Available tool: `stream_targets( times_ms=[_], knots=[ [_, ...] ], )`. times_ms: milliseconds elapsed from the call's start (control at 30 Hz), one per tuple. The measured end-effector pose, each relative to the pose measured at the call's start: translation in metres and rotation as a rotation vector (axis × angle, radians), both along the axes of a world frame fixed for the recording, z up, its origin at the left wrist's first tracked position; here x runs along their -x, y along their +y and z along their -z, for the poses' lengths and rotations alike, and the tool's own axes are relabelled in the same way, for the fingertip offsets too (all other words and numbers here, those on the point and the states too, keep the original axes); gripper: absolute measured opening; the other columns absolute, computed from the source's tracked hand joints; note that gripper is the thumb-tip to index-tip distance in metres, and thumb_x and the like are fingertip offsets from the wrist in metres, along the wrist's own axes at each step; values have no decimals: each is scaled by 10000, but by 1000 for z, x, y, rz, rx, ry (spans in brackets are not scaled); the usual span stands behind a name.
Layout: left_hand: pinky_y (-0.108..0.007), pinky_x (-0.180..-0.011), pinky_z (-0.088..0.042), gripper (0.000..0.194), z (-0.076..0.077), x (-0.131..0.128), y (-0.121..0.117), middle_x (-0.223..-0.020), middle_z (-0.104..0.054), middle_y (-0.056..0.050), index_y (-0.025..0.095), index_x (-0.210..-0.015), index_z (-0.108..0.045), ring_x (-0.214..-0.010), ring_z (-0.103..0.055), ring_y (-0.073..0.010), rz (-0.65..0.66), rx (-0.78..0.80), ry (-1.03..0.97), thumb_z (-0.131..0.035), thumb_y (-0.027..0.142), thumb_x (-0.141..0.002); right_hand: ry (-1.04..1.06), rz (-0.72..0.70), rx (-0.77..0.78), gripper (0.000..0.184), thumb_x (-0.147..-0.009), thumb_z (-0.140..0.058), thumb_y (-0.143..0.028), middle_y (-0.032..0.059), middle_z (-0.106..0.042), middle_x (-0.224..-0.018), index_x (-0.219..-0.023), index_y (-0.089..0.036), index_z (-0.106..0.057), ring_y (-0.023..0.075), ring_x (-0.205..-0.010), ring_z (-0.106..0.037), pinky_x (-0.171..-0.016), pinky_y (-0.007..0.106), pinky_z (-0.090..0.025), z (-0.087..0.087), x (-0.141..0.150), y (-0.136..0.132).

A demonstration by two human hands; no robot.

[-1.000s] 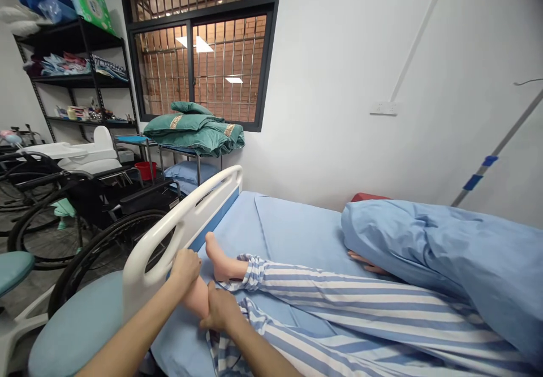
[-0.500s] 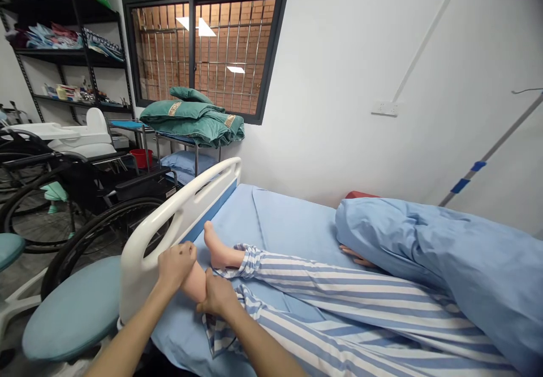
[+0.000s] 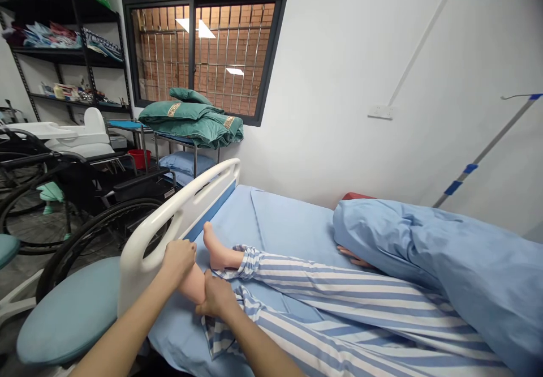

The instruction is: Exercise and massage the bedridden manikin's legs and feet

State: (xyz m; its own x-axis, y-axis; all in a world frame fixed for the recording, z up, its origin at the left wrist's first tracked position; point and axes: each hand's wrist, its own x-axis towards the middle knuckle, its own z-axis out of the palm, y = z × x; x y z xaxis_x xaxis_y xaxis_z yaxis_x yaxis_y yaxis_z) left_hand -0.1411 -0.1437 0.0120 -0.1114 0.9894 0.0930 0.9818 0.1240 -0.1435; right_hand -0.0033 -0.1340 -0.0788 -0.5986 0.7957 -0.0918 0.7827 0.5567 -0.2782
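Observation:
At the foot end of the bed, my left hand [image 3: 180, 259] is closed around the toe end of a bare foot [image 3: 193, 286]. My right hand [image 3: 217, 295] wraps the ankle of the same leg, its thumb on the near side. The toes are hidden under my left fingers. Beside it the other bare foot [image 3: 215, 247] lies heel down with its toes pointing up. Both legs wear blue-and-white striped trousers [image 3: 322, 275], and the cuffs are bunched near the ankles.
A white footboard [image 3: 142, 235] stands just left of my hands. A blue quilt [image 3: 424, 247] covers the upper body, with fingers [image 3: 354, 255] showing at its edge. A wheelchair [image 3: 106, 218] and round stool [image 3: 72, 309] stand left. A drip pole [image 3: 483, 156] rises at right.
My left hand has tipped slightly toward the bed at the toe end of the foot. My right hand keeps its hold on the ankle. The view has turned slightly right.

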Motion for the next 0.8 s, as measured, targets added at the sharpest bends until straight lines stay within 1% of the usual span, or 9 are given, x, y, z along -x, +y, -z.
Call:
stream_targets(
  times_ms=[100, 233, 367, 500, 600, 700, 800],
  knots=[
    [-335, -695, -421, 342, 1, -4, 11, -866, -669, -162, 126, -886, -675, -827, -618, -241, 47, 67, 30, -340, 166, -833, 22, -24, 1, 699, -465, -692, -387, 138, -650, -922, -1076, -155, -444, 332, -785, -632, -602, 379, -491, -1, -1, 1],
    [-355, -708, -426, 290, 4, -10, 24, -795, -676, -173, 112, -846, -694, -791, -620, -254, 46, 143, 50, -416, 186, -808, 42, -37, -6, 689, -473, -686, -417, 134, -652, -909, -1066, -156, -452, 338, -772, -631, -599, 395, -497, 3, -3, 3],
    [-374, -730, -427, 280, 5, -11, 29, -817, -676, -186, 108, -858, -696, -800, -618, -268, 56, 172, 47, -444, 214, -797, 37, -34, 0, 706, -473, -692, -444, 128, -654, -913, -1072, -163, -447, 334, -776, -631, -607, 387, -497, 4, -2, 6],
    [-359, -766, -420, 322, 6, -8, 23, -898, -666, -190, 124, -911, -682, -875, -611, -256, 58, 137, 24, -406, 261, -816, -2, -22, 16, 716, -473, -698, -436, 146, -653, -938, -1079, -156, -437, 331, -778, -634, -609, 385, -490, 0, -2, 5],
    [-355, -767, -418, 351, 7, -7, 16, -908, -662, -187, 127, -928, -673, -883, -612, -250, 39, 90, -3, -369, 267, -824, -1, -18, 12, 707, -484, -700, -429, 146, -653, -929, -1079, -155, -434, 317, -780, -637, -610, 367, -485, -3, -1, 3],
    [-344, -746, -421, 356, 8, -8, 9, -895, -664, -174, 124, -908, -676, -866, -616, -247, -26, 14, -66, -358, 256, -816, 9, -11, 3, 674, -494, -692, -429, 131, -654, -914, -1057, -160, -438, 309, -776, -636, -606, 351, -478, -2, -1, 1],
    [-328, -699, -421, 379, 14, -8, 2, -860, -670, -155, 128, -864, -676, -824, -623, -245, -123, -90, -109, -328, 272, -825, 10, -2, -2, 666, -482, -691, -429, 117, -654, -896, -1040, -166, -440, 309, -767, -633, -599, 347, -472, 1, -1, 1]
  ],
)
